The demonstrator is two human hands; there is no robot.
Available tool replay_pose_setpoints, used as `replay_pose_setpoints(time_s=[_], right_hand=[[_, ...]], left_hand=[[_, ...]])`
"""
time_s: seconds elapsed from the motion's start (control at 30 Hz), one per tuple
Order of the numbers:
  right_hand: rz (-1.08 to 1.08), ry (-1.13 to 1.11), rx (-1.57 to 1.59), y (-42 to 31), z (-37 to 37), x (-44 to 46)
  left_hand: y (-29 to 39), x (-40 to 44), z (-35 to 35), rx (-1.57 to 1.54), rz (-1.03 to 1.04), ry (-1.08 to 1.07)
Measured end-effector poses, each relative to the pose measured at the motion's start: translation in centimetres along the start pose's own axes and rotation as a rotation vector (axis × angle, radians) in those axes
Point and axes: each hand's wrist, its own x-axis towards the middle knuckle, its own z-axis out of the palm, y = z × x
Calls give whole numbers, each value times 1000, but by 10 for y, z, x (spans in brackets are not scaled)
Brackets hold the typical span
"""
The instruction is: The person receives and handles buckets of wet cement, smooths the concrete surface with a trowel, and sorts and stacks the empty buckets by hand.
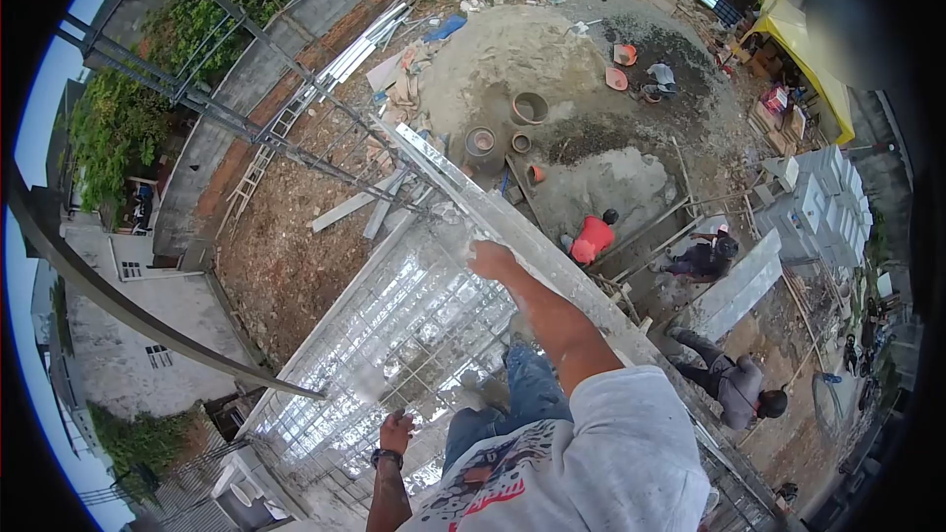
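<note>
My right hand (490, 259) is stretched forward at the inner side of a concrete edge beam (537, 246). Its fingers look curled in, and whatever they may hold is hidden. Just beyond it lies wet grey mortar (455, 233). Low in front of my body, my left hand (396, 431) hangs with thumb and fingers apart and nothing in it; a dark watch (387, 457) is on that wrist. Beneath both hands spreads a wet slab surface with a grid of steel bars (414, 335) and shiny water. My jeans (532, 384) are splashed with cement.
Beyond the beam the ground drops well below. Down there are a person in a red shirt (593, 238), two other people, a sand heap (493, 49), buckets (529, 108) and stacked grey blocks (823, 202). A long metal pole (148, 325) crosses at left; a steel frame (217, 103) stands behind.
</note>
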Motion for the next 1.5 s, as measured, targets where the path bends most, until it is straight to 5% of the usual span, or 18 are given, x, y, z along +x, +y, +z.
replay_pose_setpoints(time_s=[0.17, 0.5, 0.7, 0.87, 1.03, 1.13, 1.23, 1.37, 1.5], right_hand=[[159, -74, 120, 81, 90, -84], [650, 149, 190, 193, 53, -267], [765, 529, 397, 174, 40, -299], [697, 767, 431, 142, 98, -326], [889, 647, 624, 91, 204, -387], [938, 723, 600, 111, 335, -434], [1041, 535, 604, 64, 382, -491], [1193, 611, 518, 18, 424, -548], [1259, 886, 757, -2, 451, -577]], left_hand=[[14, 10, -2, 45, 16, -72], [55, 87, 10, 266, 136, -201], [128, 118, 19, 377, 364, -277], [149, 147, 18, 439, 434, -382], [126, 188, 3, 549, 575, -480], [107, 197, -7, 621, 481, -523], [102, 180, -15, 765, 393, -600], [89, 192, -3, 947, 444, -653], [80, 211, 32, 1005, 561, -676]])
